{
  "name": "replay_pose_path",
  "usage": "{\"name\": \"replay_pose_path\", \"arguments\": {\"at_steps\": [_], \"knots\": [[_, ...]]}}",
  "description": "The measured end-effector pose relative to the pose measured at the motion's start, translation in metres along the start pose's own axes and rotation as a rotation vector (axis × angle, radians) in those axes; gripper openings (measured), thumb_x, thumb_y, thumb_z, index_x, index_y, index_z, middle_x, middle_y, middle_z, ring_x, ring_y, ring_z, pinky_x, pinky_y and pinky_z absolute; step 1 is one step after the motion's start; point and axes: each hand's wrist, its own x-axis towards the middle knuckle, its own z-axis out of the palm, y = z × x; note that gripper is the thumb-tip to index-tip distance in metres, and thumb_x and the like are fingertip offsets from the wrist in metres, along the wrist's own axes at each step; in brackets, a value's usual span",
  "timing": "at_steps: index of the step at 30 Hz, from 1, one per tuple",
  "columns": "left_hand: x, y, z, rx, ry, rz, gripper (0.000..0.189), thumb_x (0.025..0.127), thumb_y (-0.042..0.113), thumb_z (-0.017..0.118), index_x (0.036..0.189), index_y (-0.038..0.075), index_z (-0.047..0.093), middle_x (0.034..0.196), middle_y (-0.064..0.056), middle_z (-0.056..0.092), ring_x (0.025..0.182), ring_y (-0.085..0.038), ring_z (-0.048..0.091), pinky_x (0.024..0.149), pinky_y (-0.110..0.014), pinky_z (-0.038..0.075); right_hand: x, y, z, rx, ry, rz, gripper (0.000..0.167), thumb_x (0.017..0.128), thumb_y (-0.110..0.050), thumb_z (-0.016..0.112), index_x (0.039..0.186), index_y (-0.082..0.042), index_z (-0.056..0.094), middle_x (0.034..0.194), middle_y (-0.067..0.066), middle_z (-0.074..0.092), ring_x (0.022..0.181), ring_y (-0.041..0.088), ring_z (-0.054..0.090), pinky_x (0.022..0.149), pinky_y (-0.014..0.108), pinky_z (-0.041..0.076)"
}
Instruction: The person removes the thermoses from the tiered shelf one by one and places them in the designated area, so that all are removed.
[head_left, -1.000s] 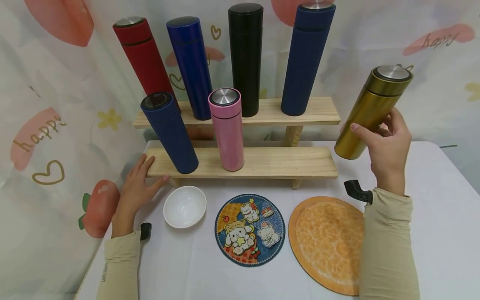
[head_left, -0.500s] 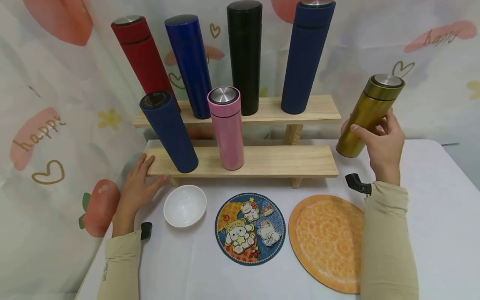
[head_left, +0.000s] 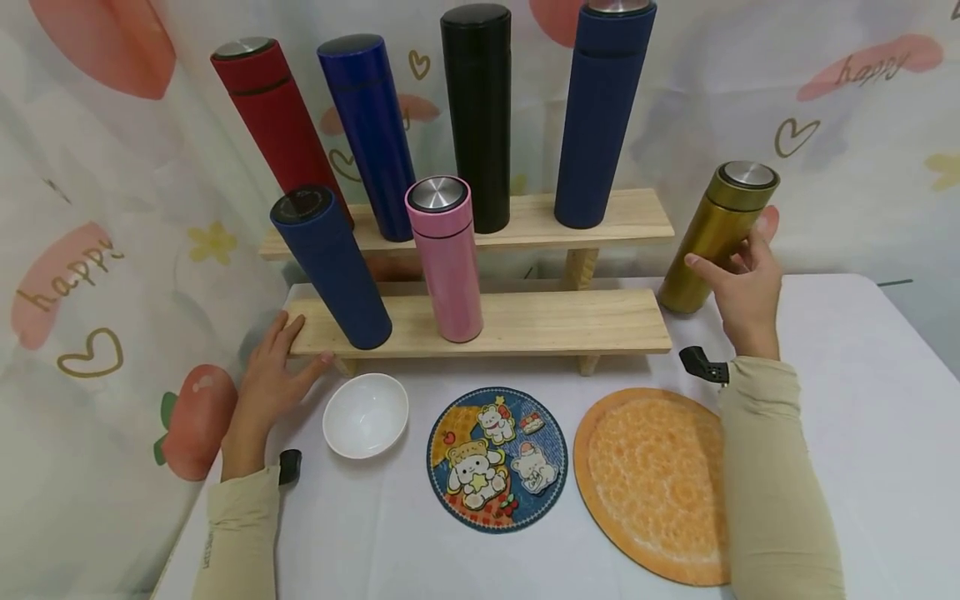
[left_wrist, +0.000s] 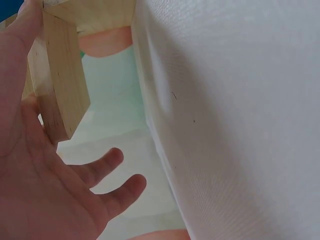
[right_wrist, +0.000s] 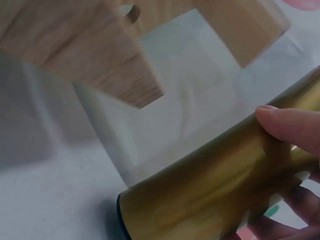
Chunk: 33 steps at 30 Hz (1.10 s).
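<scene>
My right hand (head_left: pixel 746 292) grips a gold thermos (head_left: pixel 712 242) with a steel-topped lid, thumb on one side and fingers on the other. The bottle leans just right of the two-tier wooden stand (head_left: pixel 570 321); whether its base (right_wrist: pixel 127 215) touches the table cannot be told. At the stand's other end my left hand (head_left: pixel 272 383) rests against the lower shelf, thumb by the front edge. In the left wrist view two fingers (left_wrist: pixel 122 195) stretch out past the board end (left_wrist: pixel 62 100). On the lower shelf stand a dark blue thermos (head_left: pixel 333 271) and a pink thermos (head_left: pixel 447 267).
The upper shelf holds a red thermos (head_left: pixel 281 125), a glossy blue thermos (head_left: pixel 371 137), a black thermos (head_left: pixel 478 125) and a tall navy thermos (head_left: pixel 603 117). In front lie a white bowl (head_left: pixel 366 417), a round cartoon mat (head_left: pixel 498 460) and an orange-brown round mat (head_left: pixel 648 483).
My right hand has brought the gold thermos down and left, closer to the stand's right end. The left hand stays at the shelf end. The head view has shifted slightly.
</scene>
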Motion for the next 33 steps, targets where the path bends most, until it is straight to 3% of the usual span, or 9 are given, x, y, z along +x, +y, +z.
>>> {"name": "replay_pose_path", "arguments": {"at_steps": [4, 10, 16, 26, 33], "knots": [[-0.001, 0.0, 0.0, -0.002, 0.005, 0.007, 0.092, 0.103, 0.058, 0.065, 0.171, 0.011, 0.025, 0.178, -0.018, 0.009, 0.154, -0.06, 0.016, 0.116, -0.08, 0.019, 0.001, 0.006, 0.001, -0.108, -0.029, 0.008, 0.083, 0.094, -0.009, 0.081, 0.164, -0.033, 0.044, 0.154, 0.006, 0.054, 0.132, 0.025, 0.056, 0.117, 0.037, 0.043], [-0.002, 0.0, 0.0, -0.024, 0.02, 0.027, 0.091, 0.103, 0.056, 0.067, 0.171, 0.011, 0.026, 0.178, -0.017, 0.01, 0.154, -0.06, 0.017, 0.116, -0.08, 0.019, 0.008, 0.01, 0.0, -0.189, -0.071, 0.004, 0.074, 0.096, -0.018, 0.081, 0.162, -0.032, 0.049, 0.156, 0.007, 0.054, 0.137, 0.026, 0.055, 0.116, 0.037, 0.044], [-0.002, 0.0, 0.001, -0.037, 0.021, 0.034, 0.091, 0.103, 0.055, 0.068, 0.17, 0.01, 0.027, 0.178, -0.017, 0.01, 0.153, -0.061, 0.017, 0.116, -0.08, 0.02, 0.022, 0.011, 0.0, -0.256, -0.13, -0.038, 0.07, 0.097, -0.022, 0.08, 0.161, -0.023, 0.051, 0.153, 0.004, 0.056, 0.133, 0.02, 0.054, 0.115, 0.032, 0.043], [-0.002, 0.002, -0.001, -0.035, 0.008, 0.029, 0.091, 0.103, 0.054, 0.067, 0.171, 0.009, 0.026, 0.178, -0.018, 0.009, 0.155, -0.059, 0.015, 0.117, -0.079, 0.018, 0.026, 0.024, -0.002, -0.218, -0.17, -0.077, 0.075, 0.099, -0.014, 0.076, 0.165, -0.023, 0.042, 0.158, 0.013, 0.05, 0.136, 0.023, 0.056, 0.116, 0.031, 0.042], [-0.002, 0.0, 0.0, -0.043, 0.006, 0.024, 0.091, 0.103, 0.055, 0.067, 0.171, 0.01, 0.025, 0.179, -0.016, 0.008, 0.154, -0.061, 0.015, 0.116, -0.08, 0.018, 0.025, 0.024, 0.002, -0.297, -0.176, -0.086, 0.08, 0.101, -0.02, 0.075, 0.169, -0.024, 0.033, 0.16, 0.021, 0.047, 0.135, 0.027, 0.054, 0.115, 0.034, 0.043]]}}
